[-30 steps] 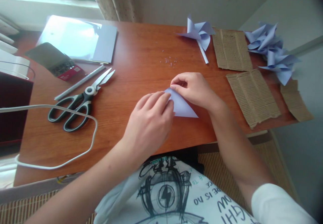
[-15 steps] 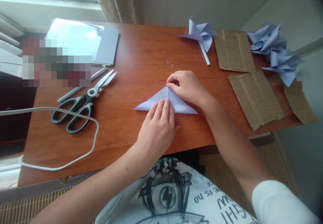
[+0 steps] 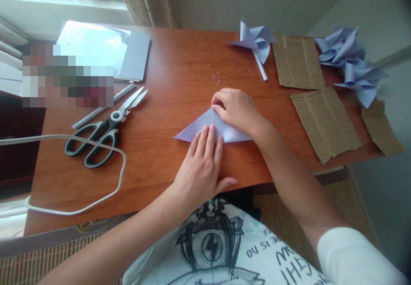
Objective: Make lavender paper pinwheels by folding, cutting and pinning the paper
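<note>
A: Left hand [image 3: 203, 165]: flat, fingers together and extended, pads pressing the near edge of the folded lilac paper [image 3: 195, 130]. Nothing gripped. Right hand [image 3: 236, 108]: curled, fingertips pinching the apex of the same triangle, holding it to the table [image 3: 160, 178].

B: Location of the paper?

A: Directly under both hands, lying flat, long edge toward the body, one point sticking out past the left hand's far-left side.

B: Step in hand?

A: Judged: creasing a diagonal fold. Next move likely calls for a firm, even stroke along the folded edge while the apex stays pinned, so the corners do not slip out of line.

B: Surroundings?

A: Left of the left hand: scissors [image 3: 102, 131], a white cable [image 3: 119, 178], a pen [image 3: 102, 106]. Beyond the right hand: 1 finished pinwheel [image 3: 255, 41]. Further right: corrugated cardboard pieces [image 3: 324, 122] and a heap of pinwheels [image 3: 349, 62].
</note>
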Demonstrator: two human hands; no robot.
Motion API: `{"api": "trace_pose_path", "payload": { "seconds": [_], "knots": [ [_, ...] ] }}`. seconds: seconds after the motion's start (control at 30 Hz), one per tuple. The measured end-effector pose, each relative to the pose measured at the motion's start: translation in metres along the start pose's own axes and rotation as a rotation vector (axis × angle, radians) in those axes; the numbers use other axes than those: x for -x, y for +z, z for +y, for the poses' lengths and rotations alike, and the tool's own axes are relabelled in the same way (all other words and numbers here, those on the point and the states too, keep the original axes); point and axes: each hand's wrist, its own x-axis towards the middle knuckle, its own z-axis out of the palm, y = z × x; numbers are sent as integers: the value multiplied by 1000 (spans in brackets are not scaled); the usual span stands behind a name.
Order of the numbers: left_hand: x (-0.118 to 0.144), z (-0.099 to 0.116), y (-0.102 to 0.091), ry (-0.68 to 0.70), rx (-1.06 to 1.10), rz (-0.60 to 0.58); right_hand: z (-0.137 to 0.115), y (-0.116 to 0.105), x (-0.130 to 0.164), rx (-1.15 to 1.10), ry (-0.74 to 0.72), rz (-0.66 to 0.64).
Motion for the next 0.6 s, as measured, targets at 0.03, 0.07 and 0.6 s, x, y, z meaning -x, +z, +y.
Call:
{"api": "trace_pose_path", "payload": {
  "seconds": [0.03, 0.07, 0.6],
  "knots": [
    [0, 0, 0, 5, 12, -1, 0, 0, 0, -3, 1, -2],
    [0, 0, 0, 9, 24, 0, 1, 1, 0, -9, 1, -4],
    [1, 1, 7, 5, 55, 38, -12, 13, 77, 66, -139, 319]
  ]
}}
